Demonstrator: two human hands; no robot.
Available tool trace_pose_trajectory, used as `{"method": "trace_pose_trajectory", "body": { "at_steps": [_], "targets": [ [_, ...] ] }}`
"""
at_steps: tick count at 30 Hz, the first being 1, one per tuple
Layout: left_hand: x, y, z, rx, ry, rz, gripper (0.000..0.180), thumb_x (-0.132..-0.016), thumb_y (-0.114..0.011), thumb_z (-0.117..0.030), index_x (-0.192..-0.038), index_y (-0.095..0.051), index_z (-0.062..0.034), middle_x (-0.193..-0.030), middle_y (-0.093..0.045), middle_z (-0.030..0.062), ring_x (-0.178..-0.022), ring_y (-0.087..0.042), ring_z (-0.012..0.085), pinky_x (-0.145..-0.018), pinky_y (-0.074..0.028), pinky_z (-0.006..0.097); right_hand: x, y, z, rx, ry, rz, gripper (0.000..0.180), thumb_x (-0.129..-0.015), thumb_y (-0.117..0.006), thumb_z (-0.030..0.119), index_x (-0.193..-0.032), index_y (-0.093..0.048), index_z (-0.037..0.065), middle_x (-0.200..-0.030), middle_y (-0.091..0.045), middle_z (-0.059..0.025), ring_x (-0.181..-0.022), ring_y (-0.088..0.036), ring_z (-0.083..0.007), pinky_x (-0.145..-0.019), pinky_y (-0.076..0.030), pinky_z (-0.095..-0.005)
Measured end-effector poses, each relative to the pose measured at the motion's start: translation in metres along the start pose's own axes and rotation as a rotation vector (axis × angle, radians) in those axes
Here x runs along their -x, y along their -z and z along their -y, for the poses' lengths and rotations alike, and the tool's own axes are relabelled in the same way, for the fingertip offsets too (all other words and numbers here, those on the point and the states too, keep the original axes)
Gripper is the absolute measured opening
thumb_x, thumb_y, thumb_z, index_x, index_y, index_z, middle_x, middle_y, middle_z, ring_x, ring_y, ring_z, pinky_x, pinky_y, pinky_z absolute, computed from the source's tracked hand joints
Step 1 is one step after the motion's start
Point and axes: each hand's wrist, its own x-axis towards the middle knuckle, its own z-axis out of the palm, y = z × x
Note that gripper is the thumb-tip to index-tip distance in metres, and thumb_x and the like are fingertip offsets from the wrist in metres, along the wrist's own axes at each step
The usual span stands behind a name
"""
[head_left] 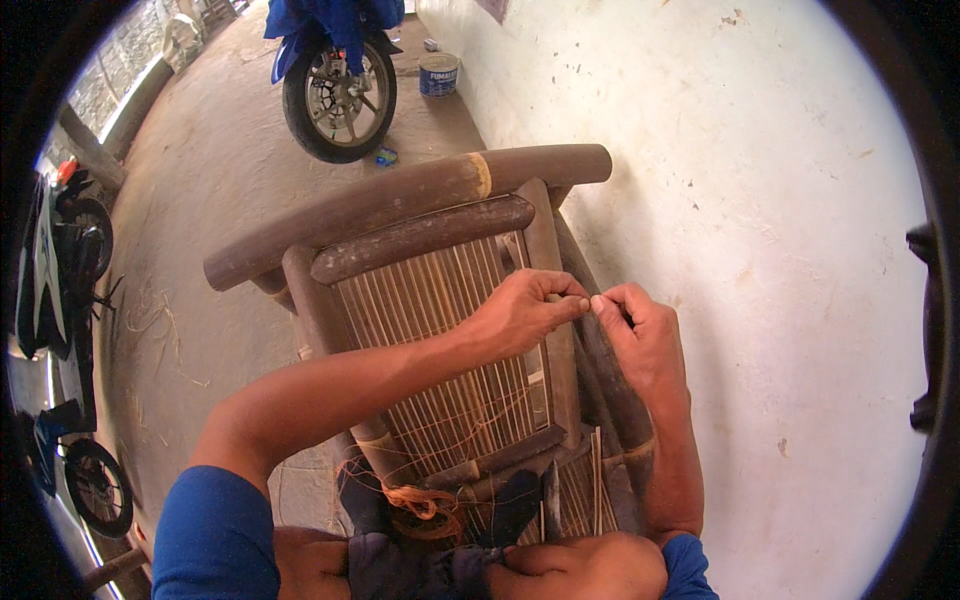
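Before me is a dark brown bamboo chair (pixel 405 235) with a back of narrow pale slats (pixel 430 300). My left hand (pixel 530 315) reaches across the slats to the chair's right side post, its thumb and fingers pinched together. Close beside it, almost touching, my right hand (pixel 642 335) is also pinched, thumb against forefinger. Whatever lies between the fingertips is too thin to make out. Below my left forearm, a tangled bundle of orange fibre strands (pixel 425 505) lies at the foot of the slats. A few loose strands trail over the lower slats.
A whitewashed wall (pixel 770 270) runs along the right side. Beyond the chair stand a motorcycle's front wheel (pixel 340 100) and a blue-and-white can (pixel 438 75). More motorbikes (pixel 60 270) are parked at the left. Stray fibres lie on the concrete floor (pixel 190 260).
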Motion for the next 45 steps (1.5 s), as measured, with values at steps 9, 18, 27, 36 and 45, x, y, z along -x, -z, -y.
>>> {"method": "trace_pose_trajectory", "body": {
  "at_steps": [9,18,27,36,45],
  "targets": [
    [0.002,-0.001,-0.004,-0.031,-0.058,-0.035,0.033,-0.102,-0.063,-0.031,-0.101,-0.069,0.0007,-0.078,-0.056,-0.0006,-0.075,-0.049,0.0106,-0.065,-0.042,0.032,-0.002,0.004,-0.011,-0.036,-0.023,-0.087,0.027,-0.102,-0.067,0.026,-0.099,-0.067,-0.001,-0.077,-0.068,-0.013,-0.071,-0.064,-0.0156,-0.065,-0.051,-0.0345],
    [0.004,0.006,-0.003,-0.003,-0.035,-0.045,0.032,-0.101,-0.064,-0.031,-0.101,-0.07,0.0002,-0.078,-0.055,-0.0011,-0.075,-0.049,0.0097,-0.066,-0.043,0.032,0.003,0.002,-0.017,-0.227,0.121,-0.081,0.027,-0.101,-0.068,0.017,-0.125,-0.068,0.004,-0.099,-0.069,-0.0079,-0.084,-0.064,-0.0158,-0.076,-0.054,-0.0306],
    [0.002,0.008,0.003,-0.016,-0.058,-0.004,0.028,-0.103,-0.064,-0.027,-0.107,-0.071,-0.0003,-0.082,-0.061,-0.0006,-0.079,-0.051,0.0092,-0.069,-0.045,0.031,-0.003,-0.008,-0.019,-0.094,0.275,-0.02,0.022,-0.099,-0.068,0.013,-0.119,-0.071,0.003,-0.103,-0.071,-0.0155,-0.089,-0.07,-0.0264,-0.078,-0.056,-0.0354],
    [0.0,0.009,0.005,-0.01,-0.068,0.024,0.03,-0.104,-0.064,-0.027,-0.11,-0.072,0.0009,-0.09,-0.067,0.0013,-0.087,-0.056,0.0099,-0.078,-0.048,0.031,-0.003,-0.011,-0.022,-0.094,0.282,-0.041,0.016,-0.099,-0.068,0.008,-0.111,-0.072,-0.001,-0.096,-0.072,-0.0103,-0.082,-0.065,-0.0158,-0.074,-0.052,-0.0292],
    [-0.002,0.006,0.005,0.07,-0.124,0.025,0.031,-0.104,-0.065,-0.029,-0.107,-0.072,0.0006,-0.086,-0.065,-0.0013,-0.083,-0.054,0.0079,-0.072,-0.047,0.03,-0.003,-0.009,-0.023,-0.094,0.256,-0.014,0.013,-0.098,-0.068,0.01,-0.107,-0.071,0.001,-0.095,-0.072,-0.0143,-0.083,-0.07,-0.026,-0.074,-0.055,-0.0368]
  ]
}}
